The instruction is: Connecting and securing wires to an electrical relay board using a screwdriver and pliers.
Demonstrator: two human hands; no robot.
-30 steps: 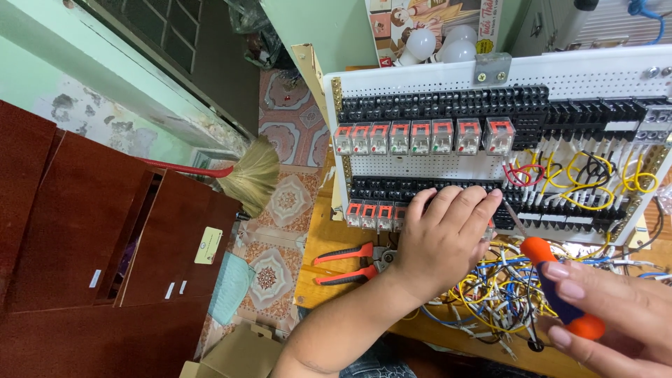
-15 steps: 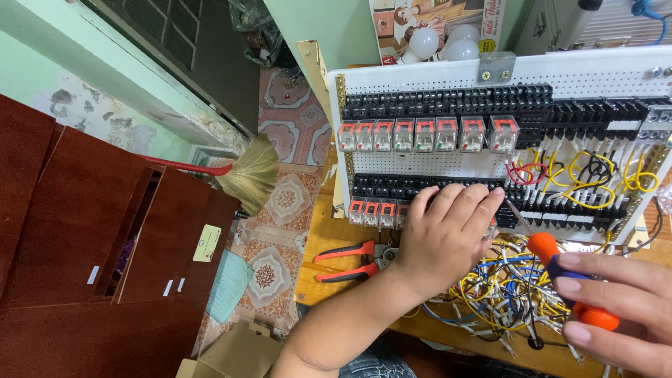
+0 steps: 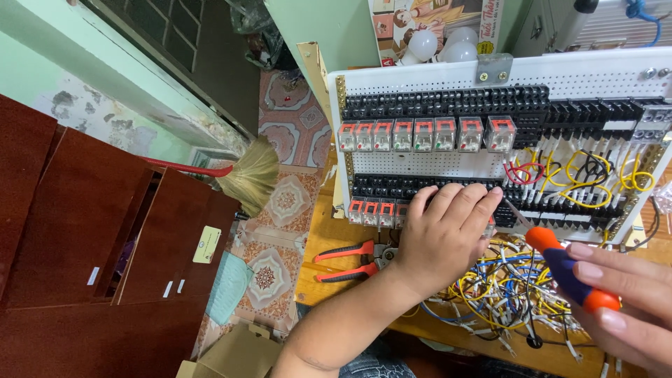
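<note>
Pale green wall [image 3: 42, 77], patterned floor tiles [image 3: 280, 203], dark red wooden cabinet [image 3: 91, 245], broom [image 3: 245, 175]

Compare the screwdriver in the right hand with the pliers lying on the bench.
The screwdriver is gripped in the right hand, its thin shaft angled up toward the white panel; the pliers lie untouched on the wooden bench, beside the left hand. The screwdriver has one thick orange and blue handle; the pliers have two slim red handles spread apart. Both are hand tools with coloured grips.
</note>
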